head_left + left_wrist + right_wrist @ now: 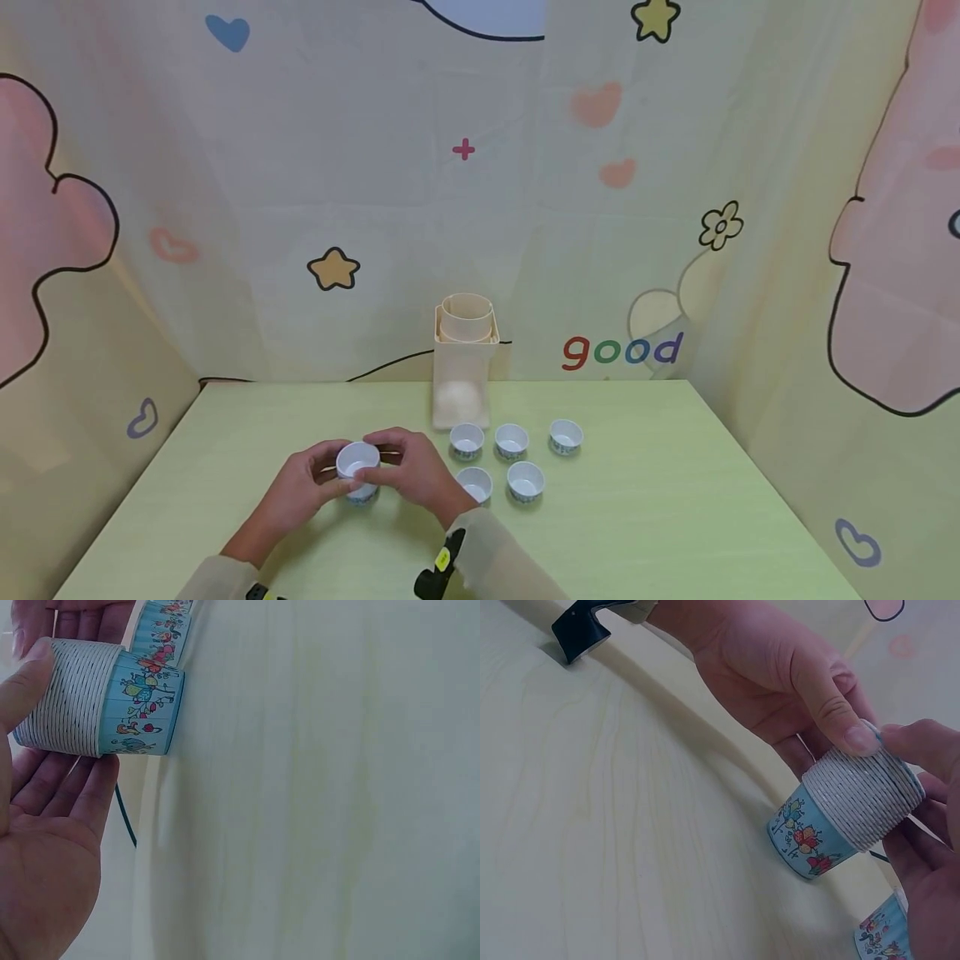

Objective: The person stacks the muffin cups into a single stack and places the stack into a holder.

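Left hand (300,490) and right hand (411,472) both grip nested stack of floral-printed paper cups (357,460), left of five similar cups (512,442). Beige upright holder (461,387) at table's (660,533) far side.

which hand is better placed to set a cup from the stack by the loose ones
Probably the right hand: though it and the left hand both hold the cup stack, the right is nearer the loose cups in the head view.

The right sleeve (504,556) is plain pale beige; at its edge sit a black strap (456,543), a bright yellow patch (443,559) and a rounded black block (429,585); the left sleeve (217,580) matches in colour
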Demonstrator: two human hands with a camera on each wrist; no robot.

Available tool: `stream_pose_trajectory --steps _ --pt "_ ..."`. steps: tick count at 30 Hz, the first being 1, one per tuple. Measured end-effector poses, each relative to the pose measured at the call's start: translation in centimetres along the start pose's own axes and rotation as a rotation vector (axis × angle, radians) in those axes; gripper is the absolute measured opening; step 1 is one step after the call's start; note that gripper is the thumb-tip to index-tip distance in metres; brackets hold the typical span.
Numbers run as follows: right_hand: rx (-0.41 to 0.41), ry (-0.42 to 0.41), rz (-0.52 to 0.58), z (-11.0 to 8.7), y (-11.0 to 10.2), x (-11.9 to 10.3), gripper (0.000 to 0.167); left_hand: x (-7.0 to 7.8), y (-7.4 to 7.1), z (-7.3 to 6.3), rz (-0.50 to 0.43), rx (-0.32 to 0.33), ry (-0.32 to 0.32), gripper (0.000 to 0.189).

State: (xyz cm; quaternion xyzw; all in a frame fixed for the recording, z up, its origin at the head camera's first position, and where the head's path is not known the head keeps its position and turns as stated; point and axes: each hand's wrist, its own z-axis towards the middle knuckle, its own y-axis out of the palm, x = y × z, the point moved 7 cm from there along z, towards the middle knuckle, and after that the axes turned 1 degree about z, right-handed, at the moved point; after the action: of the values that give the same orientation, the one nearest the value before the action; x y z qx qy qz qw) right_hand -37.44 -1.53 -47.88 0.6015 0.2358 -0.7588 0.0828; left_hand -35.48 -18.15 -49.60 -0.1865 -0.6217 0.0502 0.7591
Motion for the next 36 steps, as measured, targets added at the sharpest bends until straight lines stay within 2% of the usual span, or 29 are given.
stream_pose_trajectory --steps 10,15,24,36 --pt "-0.015 0.020 0.001 0.0 -0.1 0.1 0.040 0.0 -0.3 0.2 -0.015 -0.048 -0.042 0.063" --pt "-0.016 0.023 0.016 0.0 0.0 0.2 0.039 -0.1 -0.4 0.3 -0.042 -0.072 -0.049 0.063" --pt "-0.004 0.031 0.006 -0.2 -0.2 -0.2 0.042 -0.1 -0.5 0.3 -0.044 -0.075 -0.042 0.063" --pt "0.048 0.009 0.020 -2.2 -2.6 -0.8 0.043 -0.4 -0.4 0.4 -0.073 -0.093 -0.023 0.066"
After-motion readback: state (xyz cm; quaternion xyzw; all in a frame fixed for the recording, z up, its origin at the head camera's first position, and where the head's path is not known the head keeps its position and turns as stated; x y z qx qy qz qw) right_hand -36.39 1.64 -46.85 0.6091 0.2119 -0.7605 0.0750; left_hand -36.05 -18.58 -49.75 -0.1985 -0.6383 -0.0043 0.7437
